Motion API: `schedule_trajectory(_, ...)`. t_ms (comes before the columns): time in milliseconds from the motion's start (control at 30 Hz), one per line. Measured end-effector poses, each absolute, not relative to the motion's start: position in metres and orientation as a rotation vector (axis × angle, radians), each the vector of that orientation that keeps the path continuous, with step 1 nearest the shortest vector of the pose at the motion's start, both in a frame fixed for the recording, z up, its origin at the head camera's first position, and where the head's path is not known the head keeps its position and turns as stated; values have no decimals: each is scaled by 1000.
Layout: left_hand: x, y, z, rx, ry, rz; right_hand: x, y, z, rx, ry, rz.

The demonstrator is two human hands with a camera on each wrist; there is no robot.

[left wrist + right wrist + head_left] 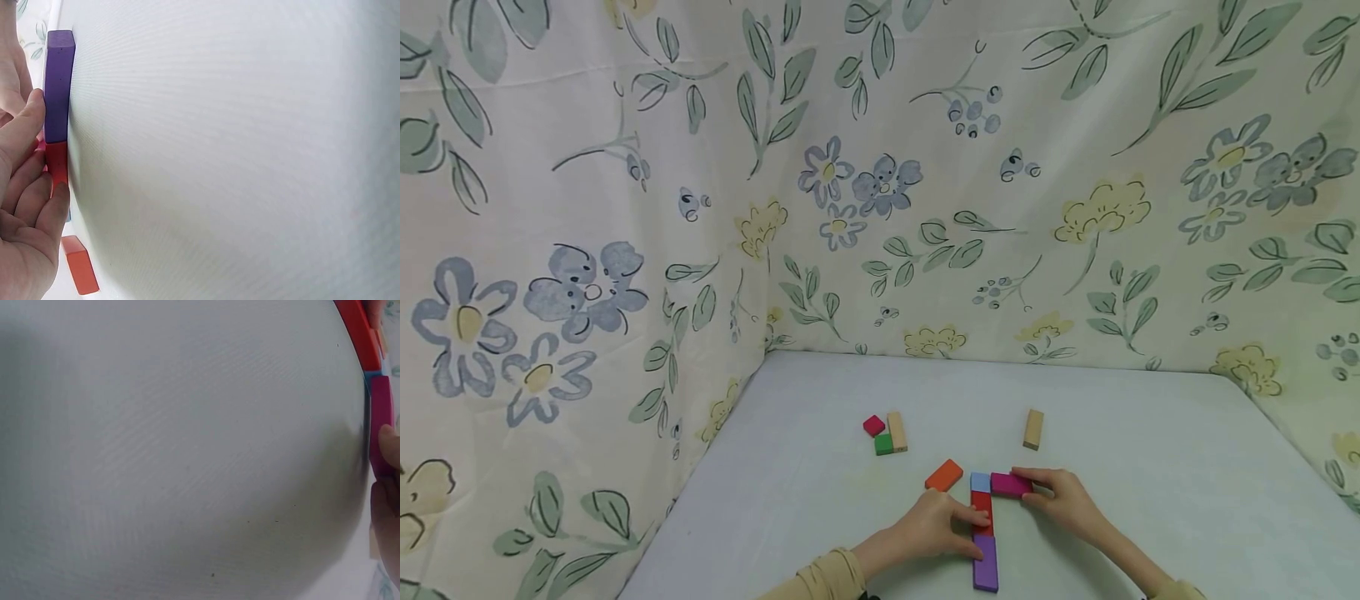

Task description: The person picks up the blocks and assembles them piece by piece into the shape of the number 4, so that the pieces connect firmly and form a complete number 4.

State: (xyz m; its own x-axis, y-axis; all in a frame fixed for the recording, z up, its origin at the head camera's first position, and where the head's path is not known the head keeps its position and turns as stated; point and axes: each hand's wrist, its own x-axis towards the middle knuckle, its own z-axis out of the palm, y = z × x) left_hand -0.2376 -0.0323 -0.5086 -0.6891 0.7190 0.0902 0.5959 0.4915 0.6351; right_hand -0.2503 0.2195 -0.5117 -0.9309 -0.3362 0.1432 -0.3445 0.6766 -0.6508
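A light blue block (981,482), a red block (982,502) and a purple block (987,568) form a line on the table, end to end. My left hand (931,527) rests at its left side, one fingertip on the red block and the thumb against the purple block's edge. At the far end, a magenta block (1004,485) lies crosswise beside the light blue one. My right hand (1066,498) pinches its right end between thumb and fingers. In the right wrist view the magenta block (381,419) meets the light blue block at a corner.
An orange block (943,476) lies left of the line. Farther back are a small red block (874,426), a green block (883,444) and a plain wooden block (897,432). Another wooden block (1033,430) stands apart at right. Floral cloth (925,250) hangs behind the white table (820,500).
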Motion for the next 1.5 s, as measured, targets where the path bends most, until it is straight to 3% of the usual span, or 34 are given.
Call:
schedule_trajectory(600,-238,-32,-510,1101,2517,1001,-250,215,-516,458,-2919,1129)
schedule_trajectory(1500,-238,-32,-509,1069,2501,1012,-250,217,-516,535,-2915,1096)
